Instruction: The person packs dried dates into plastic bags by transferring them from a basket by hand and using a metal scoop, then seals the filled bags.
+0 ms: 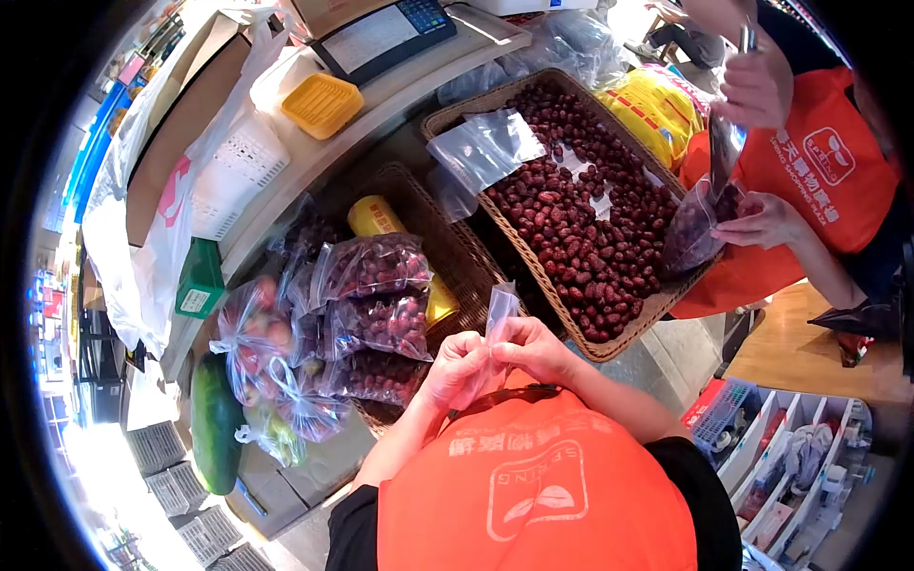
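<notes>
Both of my hands pinch a clear plastic bag (502,306) in front of my orange apron (533,476). My left hand (455,369) has its fingers closed on the lower part of the bag. Against it, my right hand (529,348) grips the other side with thumb and fingers. The bag looks flat, with its top end sticking up. Just beyond my hands lies a large wicker tray (590,357) of dark red dates (581,243). Filled bags of dates (381,324) are stacked to the left of my hands in a second wicker basket (390,190).
At right, a co-worker's hand (757,221) holds a part-filled bag while the other hand (752,90) grips a metal scoop (728,143). A watermelon-like green gourd (214,419), fruit bags (262,328), a scale (381,43) and a yellow basket (322,105) are at left.
</notes>
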The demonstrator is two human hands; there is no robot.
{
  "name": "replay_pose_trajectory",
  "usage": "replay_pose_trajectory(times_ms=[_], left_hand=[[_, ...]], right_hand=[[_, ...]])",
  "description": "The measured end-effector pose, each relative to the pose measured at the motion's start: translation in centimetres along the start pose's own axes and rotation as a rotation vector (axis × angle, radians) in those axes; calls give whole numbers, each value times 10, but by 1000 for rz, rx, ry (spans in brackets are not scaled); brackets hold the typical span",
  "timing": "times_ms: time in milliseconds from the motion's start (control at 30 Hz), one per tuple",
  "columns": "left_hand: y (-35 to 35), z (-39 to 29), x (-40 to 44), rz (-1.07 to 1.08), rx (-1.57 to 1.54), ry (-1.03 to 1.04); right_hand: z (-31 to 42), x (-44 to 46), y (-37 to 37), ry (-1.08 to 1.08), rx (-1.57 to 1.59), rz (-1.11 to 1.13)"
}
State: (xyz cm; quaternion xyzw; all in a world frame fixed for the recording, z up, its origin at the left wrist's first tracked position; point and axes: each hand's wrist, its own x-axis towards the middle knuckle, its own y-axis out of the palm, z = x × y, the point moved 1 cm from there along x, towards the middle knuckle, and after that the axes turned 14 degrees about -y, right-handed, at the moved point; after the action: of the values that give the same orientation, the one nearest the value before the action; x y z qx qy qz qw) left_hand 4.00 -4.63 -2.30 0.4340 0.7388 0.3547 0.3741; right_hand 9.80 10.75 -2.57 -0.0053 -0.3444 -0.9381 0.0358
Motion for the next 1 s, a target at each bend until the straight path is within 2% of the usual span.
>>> replay_pose_trajectory(times_ms=[100, 200, 233, 333, 367, 433, 500, 600, 667, 767, 800, 867, 1000], left_hand=[[-1, -8, -4, -231, 404, -12], [6, -23, -6, -197, 690, 50], [13, -26, -4, -216, 839, 155], [-2, -26, -6, -285, 762, -104], [-2, -25, -3, -277, 738, -57], [1, -31, -2, -282, 768, -93], [-3, -31, -1, -275, 799, -112], [-4, -32, -1, -352, 999, -72], [6, -34, -1, -416, 1146, 45], [8, -32, 0, -442, 1327, 189], [9, -30, 1, -444, 1300, 203], [11, -25, 3, -451, 1244, 230], [-8, -19, 1, -367, 808, 13]], right_hand=[[8, 4, 8, 38, -107, -41], [14, 8, 7, 212, -207, -103], [25, 10, 15, 214, -317, -115], [21, 11, 12, 133, -458, -72], [19, 11, 12, 70, -492, -58], [14, 10, 13, -56, -559, -27], [17, 9, 13, -20, -502, -44], [14, 10, 4, 29, -430, -57], [19, 12, 11, 112, -367, -108], [-14, 11, -6, 38, -636, -79], [-12, 15, -3, 11, -741, -80], [2, 14, 2, 7, -600, -39], [2, 12, -2, -52, -547, -21]])
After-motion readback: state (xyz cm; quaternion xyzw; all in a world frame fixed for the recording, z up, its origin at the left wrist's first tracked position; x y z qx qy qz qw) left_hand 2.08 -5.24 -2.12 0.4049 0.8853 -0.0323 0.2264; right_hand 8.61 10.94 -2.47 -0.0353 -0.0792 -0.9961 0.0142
